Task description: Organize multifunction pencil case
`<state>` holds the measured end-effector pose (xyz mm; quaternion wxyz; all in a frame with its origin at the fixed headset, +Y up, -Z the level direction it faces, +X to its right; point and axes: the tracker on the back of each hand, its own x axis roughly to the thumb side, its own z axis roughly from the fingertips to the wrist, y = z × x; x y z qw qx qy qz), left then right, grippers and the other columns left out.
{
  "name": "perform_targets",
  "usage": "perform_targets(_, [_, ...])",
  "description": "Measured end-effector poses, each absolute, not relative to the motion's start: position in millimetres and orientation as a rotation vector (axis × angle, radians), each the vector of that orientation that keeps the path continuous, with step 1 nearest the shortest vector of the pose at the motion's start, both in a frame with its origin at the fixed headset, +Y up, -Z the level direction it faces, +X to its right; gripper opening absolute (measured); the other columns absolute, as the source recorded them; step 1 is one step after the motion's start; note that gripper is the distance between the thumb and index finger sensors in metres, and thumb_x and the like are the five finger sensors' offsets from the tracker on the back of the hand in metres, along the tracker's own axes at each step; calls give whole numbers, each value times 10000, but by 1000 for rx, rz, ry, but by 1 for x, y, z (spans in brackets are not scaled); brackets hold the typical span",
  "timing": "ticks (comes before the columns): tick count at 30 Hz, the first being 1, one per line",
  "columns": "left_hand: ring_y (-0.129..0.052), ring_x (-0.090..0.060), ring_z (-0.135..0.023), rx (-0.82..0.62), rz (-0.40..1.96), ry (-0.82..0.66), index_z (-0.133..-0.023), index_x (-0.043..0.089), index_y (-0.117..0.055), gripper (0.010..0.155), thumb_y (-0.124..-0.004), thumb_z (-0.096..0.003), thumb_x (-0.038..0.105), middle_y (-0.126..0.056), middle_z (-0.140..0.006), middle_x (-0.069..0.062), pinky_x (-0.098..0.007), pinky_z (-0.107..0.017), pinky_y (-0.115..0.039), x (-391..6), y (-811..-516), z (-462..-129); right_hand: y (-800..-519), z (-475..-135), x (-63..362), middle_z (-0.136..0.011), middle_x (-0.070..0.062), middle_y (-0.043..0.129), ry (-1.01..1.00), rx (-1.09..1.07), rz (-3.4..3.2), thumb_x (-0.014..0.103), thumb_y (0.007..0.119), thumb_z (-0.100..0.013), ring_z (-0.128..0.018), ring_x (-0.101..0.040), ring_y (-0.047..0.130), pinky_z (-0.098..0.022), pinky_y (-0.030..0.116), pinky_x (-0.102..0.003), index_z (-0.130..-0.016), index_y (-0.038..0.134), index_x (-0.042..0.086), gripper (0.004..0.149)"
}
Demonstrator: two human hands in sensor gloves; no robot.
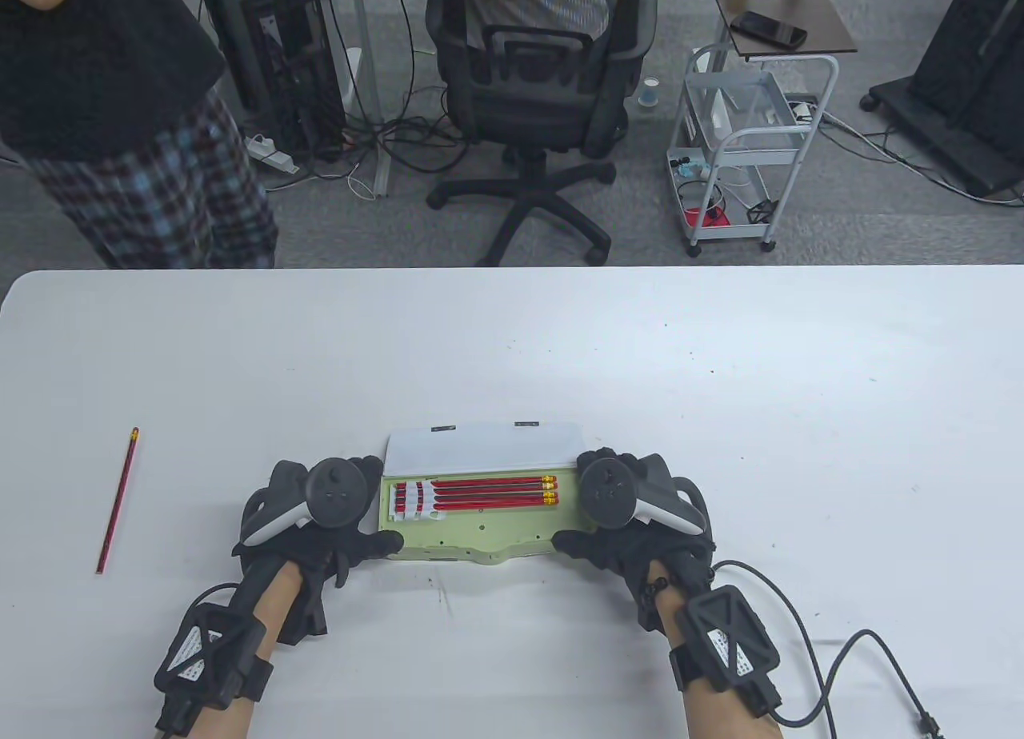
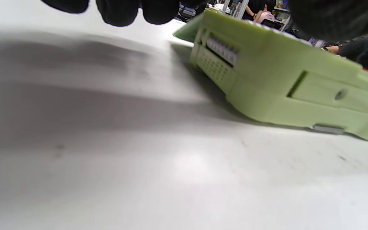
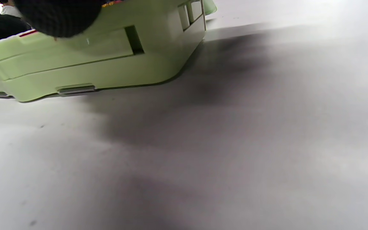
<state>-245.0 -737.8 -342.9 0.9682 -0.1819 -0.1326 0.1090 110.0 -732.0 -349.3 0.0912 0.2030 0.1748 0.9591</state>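
- The pencil case point(image 1: 480, 543) sits at about 6 o'clock on the counter point(image 1: 720, 387), lid point(image 1: 484, 449) laid open toward 12.
- The left hand point(image 1: 320, 531) holds its 9 o'clock end and the right hand point(image 1: 632, 531) its 3 o'clock end, each with the thumb on the front rim.
- It looks like hard, light plastic, stiff and a bit slick; I'd say the short ends are the safest hold.
- Three red pencils point(image 1: 496, 489) lie clipped inside; a loose pencil point(image 1: 118, 501) lies well apart at 9 o'clock.
- I can read no brand or writing.
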Motion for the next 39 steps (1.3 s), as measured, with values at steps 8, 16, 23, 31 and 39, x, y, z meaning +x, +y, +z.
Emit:
perform_targets(8, [-627, -501, -1039, -211, 116, 67, -1121, 136, -423, 893, -731, -411, 582, -572, -1169, -209, -690, -696, -566, -304, -712, -355, -732, -350, 110, -1105, -394, 174, 520, 610, 2864, 579, 636, -466, -1005, -652, 278, -696, 354, -744, -1108, 155, -73, 1034])
perform_targets(16, [-826, -436, -900, -221, 85, 523, -1044, 141, -612, 678, -790, -461, 438, -786, -1037, -172, -637, -631, -688, -422, -701, -359, -732, -351, 108, -1105, -394, 182, 524, 610, 2867, 577, 640, -467, -1005, -653, 277, -696, 353, -745, -1109, 158, -72, 1032])
perform_targets(23, [-902, -396, -828, -265, -46, 679, -1003, 153, -692, 608, -812, -462, 405, -870, -970, -150, -610, -591, -743, -464, -713, -348, -732, -351, 108, -1107, -393, 176, 527, 612, 2867, 576, 641, -466, -1007, -651, 279, -696, 353, -746, -1109, 161, -73, 1032])
perform_targets(31, [-918, -375, -813, -369, -114, 756, -983, 162, -733, 588, -823, -458, 411, -892, -952, -129, -599, -584, -757, -466, -732, -348, -731, -351, 107, -1106, -393, 182, 530, 615, 2871, 575, 641, -466, -1008, -650, 290, -698, 360, -744, -1108, 161, -73, 1031])
perform_targets(39, [-932, -345, -798, -409, -175, 775, -956, 177, -771, 555, -831, -454, 405, -905, -932, -99, -592, -582, -765, -459, -742, -352, -731, -350, 107, -1106, -396, 182, 528, 616, 2875, 574, 640, -467, -1008, -649, 295, -698, 363, -744, -1108, 163, -74, 1029])
